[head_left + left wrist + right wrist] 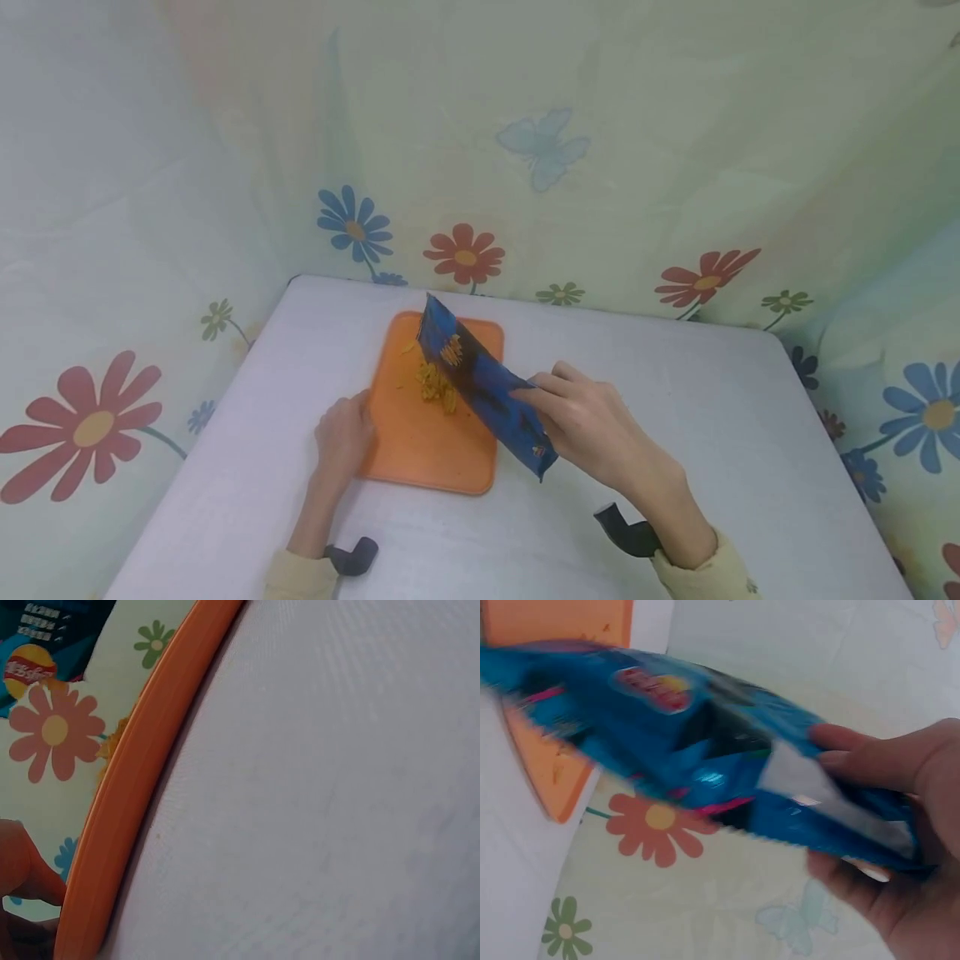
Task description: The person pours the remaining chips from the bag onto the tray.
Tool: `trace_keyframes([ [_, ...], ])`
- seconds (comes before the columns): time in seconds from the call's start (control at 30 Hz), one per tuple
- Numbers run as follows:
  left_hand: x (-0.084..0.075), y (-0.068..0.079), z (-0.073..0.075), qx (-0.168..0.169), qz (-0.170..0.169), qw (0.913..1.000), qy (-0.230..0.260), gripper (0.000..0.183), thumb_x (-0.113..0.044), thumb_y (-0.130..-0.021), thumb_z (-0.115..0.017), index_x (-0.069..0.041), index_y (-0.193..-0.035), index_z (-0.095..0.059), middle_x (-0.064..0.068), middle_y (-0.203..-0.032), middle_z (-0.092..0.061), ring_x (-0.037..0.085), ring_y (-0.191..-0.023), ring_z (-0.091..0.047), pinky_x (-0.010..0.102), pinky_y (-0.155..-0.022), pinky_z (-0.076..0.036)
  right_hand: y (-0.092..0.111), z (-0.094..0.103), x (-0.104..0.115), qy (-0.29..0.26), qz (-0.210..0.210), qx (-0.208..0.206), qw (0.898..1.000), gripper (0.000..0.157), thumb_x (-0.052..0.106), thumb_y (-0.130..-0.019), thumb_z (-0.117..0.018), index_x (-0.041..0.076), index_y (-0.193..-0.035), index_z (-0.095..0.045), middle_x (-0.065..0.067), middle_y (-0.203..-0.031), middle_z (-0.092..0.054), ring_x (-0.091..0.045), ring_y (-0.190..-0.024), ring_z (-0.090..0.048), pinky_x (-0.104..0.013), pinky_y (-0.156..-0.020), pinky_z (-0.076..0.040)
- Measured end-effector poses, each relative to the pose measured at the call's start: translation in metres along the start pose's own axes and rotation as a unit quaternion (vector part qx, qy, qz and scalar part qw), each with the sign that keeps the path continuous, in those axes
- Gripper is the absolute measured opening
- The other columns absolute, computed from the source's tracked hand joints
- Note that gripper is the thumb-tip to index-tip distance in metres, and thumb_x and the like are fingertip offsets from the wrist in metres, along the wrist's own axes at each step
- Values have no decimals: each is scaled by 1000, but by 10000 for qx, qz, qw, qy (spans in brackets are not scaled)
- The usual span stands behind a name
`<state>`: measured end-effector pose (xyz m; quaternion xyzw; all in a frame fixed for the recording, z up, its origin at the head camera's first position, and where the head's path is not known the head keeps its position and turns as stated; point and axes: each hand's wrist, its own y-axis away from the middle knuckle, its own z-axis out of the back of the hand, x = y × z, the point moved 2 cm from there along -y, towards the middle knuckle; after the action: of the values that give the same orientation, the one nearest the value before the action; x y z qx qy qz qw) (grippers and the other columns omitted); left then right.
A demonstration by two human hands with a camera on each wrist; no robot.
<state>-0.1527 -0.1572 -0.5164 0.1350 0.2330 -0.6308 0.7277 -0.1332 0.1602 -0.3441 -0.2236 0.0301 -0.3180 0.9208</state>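
An orange tray [431, 454] lies on the table, with a small heap of yellow potato chips [431, 382] near its middle. Over its right side slants a blue chip bag [487, 387], its far end above the chips. My right hand [592, 421] grips the bag's near end, thumb on one face and fingers on the other in the right wrist view. At the tray's left edge is my left hand [343, 433]. The left wrist view shows its fingertips [30, 870] holding the orange rim [142, 765]. The bag hides part of the heap.
A white-covered table [675, 417] extends well to the right of the tray. Behind it hangs a flower-patterned curtain [600, 167], which also runs along both sides. Black wrist mounts [628, 533] stick out from the forearms. Small crumbs lie around the heap.
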Motion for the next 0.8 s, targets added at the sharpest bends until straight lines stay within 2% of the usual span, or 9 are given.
trace_keyframes([
  [0.4,2,-2,-1,28,28,10000,32,37,-1,-96,-56,2,-131,-67,20,-87,-69,24,-65,-56,38,-55,-49,-2,-3,-1,104,-26,-66,9999,33,-6,-76,-84,10,-104,-80,-1,-91,-74,-15,-78,-55,-15,-50,-42],
  [0.8,4,-3,-1,43,73,9999,56,37,-3,-96,-55,2,-131,-67,21,-89,-69,29,-71,-61,42,-58,-51,-4,-4,0,37,221,-347,9991,35,-8,-72,-86,9,-102,-80,-1,-90,-74,-15,-76,-57,-17,-51,-46],
])
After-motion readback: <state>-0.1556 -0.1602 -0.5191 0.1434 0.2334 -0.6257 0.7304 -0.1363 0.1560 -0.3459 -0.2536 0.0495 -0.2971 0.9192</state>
